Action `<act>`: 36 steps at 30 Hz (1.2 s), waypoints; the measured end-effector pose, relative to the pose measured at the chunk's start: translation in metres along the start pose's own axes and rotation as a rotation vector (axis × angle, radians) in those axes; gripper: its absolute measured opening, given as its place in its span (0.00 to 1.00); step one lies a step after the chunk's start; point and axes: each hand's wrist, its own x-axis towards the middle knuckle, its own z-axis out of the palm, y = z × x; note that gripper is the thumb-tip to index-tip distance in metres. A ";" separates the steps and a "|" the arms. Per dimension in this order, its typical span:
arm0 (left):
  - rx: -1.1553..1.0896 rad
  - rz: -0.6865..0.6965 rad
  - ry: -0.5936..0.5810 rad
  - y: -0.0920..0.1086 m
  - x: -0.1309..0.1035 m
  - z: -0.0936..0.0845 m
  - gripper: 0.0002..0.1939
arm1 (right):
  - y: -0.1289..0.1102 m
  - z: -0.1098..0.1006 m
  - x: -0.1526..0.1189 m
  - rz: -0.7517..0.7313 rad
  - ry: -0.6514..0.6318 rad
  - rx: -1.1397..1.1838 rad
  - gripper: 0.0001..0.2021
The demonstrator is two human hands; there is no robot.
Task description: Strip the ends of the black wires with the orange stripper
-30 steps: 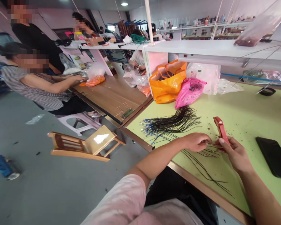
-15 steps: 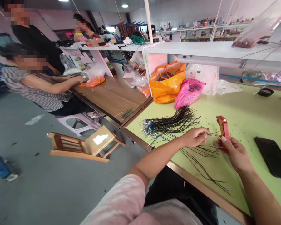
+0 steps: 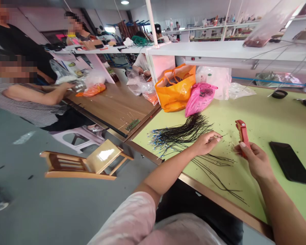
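Between the thumb and fingertips of my left hand [image 3: 206,142] is a thin black wire, its end poking out to the right. My right hand [image 3: 257,160] is wrapped round a red wire stripper [image 3: 242,133], its head pointing up and apart from the wire. Left of my hands lies a thick bundle of black wires [image 3: 191,127] with blue and silvery ends. Several loose black wires [image 3: 216,177] stretch across the green tabletop [image 3: 247,112] below my left hand. Small dark scraps are scattered between my two hands.
A black phone [image 3: 292,163] lies right of my right hand. Behind the bundle stand an orange bag [image 3: 174,93] and a pink bag [image 3: 201,98], beneath a white shelf [image 3: 219,49]. A wooden chair [image 3: 89,160] and a seated co-worker [image 3: 35,98] are to the left.
The view has swung slightly right, so the surroundings sit further left. My left hand with the wire has drawn a little away from the wire stripper; my right hand keeps its hold.
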 end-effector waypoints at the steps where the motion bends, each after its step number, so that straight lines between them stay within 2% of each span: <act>1: 0.001 0.007 0.017 0.000 0.001 0.000 0.20 | -0.001 -0.001 0.000 -0.014 -0.004 0.028 0.31; 4: -0.043 0.032 0.075 -0.005 0.004 -0.001 0.21 | -0.005 -0.004 -0.004 -0.099 -0.071 0.156 0.26; 7: -0.112 0.024 0.157 -0.011 0.005 0.000 0.21 | -0.011 -0.003 -0.012 -0.239 -0.194 0.222 0.25; 9: -0.143 0.005 0.206 -0.014 0.003 0.000 0.21 | -0.010 0.001 -0.017 -0.279 -0.285 0.110 0.22; 14: -0.285 -0.040 0.246 -0.018 0.002 -0.005 0.18 | 0.006 0.013 -0.020 -0.411 -0.353 -0.147 0.23; 18: -0.245 0.086 0.282 -0.022 0.001 -0.009 0.19 | 0.013 0.021 -0.025 -0.687 -0.231 -0.394 0.21; 22: -0.244 0.096 0.265 -0.024 -0.001 -0.009 0.19 | 0.012 0.026 -0.028 -0.809 -0.142 -0.496 0.19; 25: -0.248 0.087 0.233 -0.026 -0.002 -0.008 0.20 | 0.012 0.027 -0.027 -0.819 -0.109 -0.521 0.20; 30: -0.073 0.151 0.180 -0.030 -0.003 -0.011 0.19 | 0.013 0.028 -0.027 -0.778 -0.077 -0.543 0.24; 36: 0.058 0.081 0.218 -0.031 -0.004 -0.009 0.19 | 0.011 0.027 -0.027 -0.766 -0.040 -0.538 0.18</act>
